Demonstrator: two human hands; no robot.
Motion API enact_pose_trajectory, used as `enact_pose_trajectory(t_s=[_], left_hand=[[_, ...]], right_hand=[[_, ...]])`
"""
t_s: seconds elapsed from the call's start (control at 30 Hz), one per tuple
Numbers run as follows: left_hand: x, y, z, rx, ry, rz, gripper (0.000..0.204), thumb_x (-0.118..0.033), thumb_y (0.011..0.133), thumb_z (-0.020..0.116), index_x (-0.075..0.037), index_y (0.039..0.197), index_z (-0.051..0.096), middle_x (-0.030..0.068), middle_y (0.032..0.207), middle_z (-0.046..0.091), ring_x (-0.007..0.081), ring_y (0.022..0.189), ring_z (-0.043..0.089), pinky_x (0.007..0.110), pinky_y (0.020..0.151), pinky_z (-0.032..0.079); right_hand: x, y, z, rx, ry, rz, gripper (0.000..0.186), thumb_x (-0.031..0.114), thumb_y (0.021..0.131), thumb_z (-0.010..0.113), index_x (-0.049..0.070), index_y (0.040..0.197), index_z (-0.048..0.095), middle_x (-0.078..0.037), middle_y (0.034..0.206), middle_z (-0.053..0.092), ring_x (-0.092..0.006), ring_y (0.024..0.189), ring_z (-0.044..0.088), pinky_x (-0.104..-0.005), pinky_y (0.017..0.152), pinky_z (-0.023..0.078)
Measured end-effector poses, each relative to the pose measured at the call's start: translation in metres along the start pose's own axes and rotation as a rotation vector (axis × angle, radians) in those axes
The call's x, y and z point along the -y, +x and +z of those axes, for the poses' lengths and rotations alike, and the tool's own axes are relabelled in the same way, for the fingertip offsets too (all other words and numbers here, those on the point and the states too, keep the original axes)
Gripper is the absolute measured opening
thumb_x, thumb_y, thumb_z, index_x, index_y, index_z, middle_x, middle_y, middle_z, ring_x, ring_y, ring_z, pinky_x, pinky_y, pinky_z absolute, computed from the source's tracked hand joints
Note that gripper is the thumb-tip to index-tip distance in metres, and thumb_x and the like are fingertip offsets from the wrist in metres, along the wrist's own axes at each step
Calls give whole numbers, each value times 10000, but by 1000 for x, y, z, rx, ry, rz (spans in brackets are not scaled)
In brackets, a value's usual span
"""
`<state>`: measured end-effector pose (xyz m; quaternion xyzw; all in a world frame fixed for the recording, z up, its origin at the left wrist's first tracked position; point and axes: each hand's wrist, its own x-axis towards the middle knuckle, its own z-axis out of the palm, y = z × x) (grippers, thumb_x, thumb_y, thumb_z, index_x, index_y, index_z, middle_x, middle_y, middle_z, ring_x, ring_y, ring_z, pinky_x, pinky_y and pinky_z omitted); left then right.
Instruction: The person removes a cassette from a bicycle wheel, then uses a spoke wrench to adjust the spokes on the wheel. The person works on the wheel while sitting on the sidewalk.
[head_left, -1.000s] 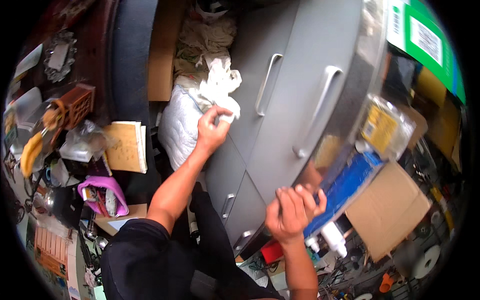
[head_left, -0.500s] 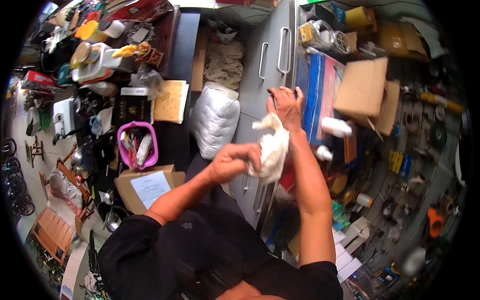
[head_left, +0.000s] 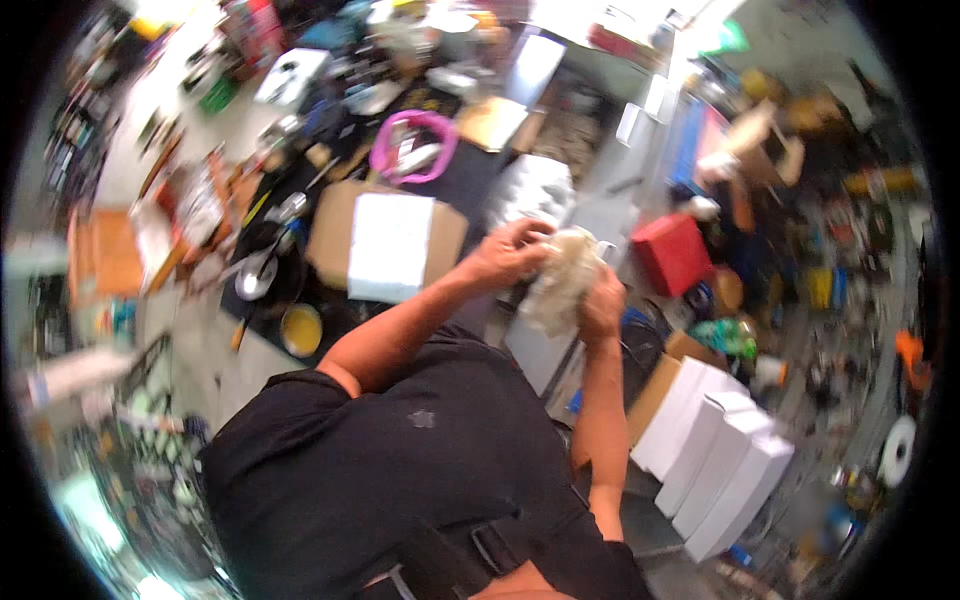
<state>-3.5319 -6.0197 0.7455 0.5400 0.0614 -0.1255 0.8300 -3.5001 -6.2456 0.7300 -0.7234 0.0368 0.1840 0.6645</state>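
A crumpled off-white cloth (head_left: 560,285) hangs in front of my chest, soft and bunched; motion blur hides its exact shape. My left hand (head_left: 505,258) pinches its upper left part with curled fingers. On the other side my right hand (head_left: 602,305) is closed around its right edge, palm and fingertips partly hidden. Beyond the cloth lies a silvery padded bundle (head_left: 535,190), next to the grey drawer front (head_left: 625,185).
Left of my hands, a cardboard box (head_left: 325,235) bears a white sheet (head_left: 392,245). Behind it stands a pink basket (head_left: 377,160) with tools. To the right are a red box (head_left: 672,255) and several white boxes (head_left: 725,450). Tools and parts cover the right-hand floor.
The cloth has come away from my right wrist, and my right hand, earlier spread out ahead, has drawn back and closed on it. The view has swung, bringing the white boxes into fuller sight.
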Motion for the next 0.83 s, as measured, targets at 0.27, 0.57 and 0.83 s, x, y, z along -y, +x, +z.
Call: enact_pose_trajectory(t_s=[0.27,0.57,0.83], left_hand=[[85,-168,-125,-647,486,-68,403,-234,968,679,34,1263,617,101,1046,694,174,897,670,318,814,564],[175,-335,-178,-1092,87,-352,387,-280,973,680,-5,1240,621,27,965,674,113,724,655,278,656,534],[267,-448,-206,-1022,108,-652,524,-370,919,758,-30,1301,646,120,1120,726,175,842,719,361,788,607]], right_hand=[[-104,-18,-50,50,359,70,460,268,1045,559,-61,1367,561,-181,1214,698,-315,1000,729,-471,860,619],[-120,-29,48,31,64,327,302,269,1060,526,-11,1130,616,-83,944,673,-201,812,662,-376,696,561],[-124,-84,59,77,-9,481,365,200,1018,534,17,1333,558,-177,1187,650,-299,925,693,-425,717,616]])
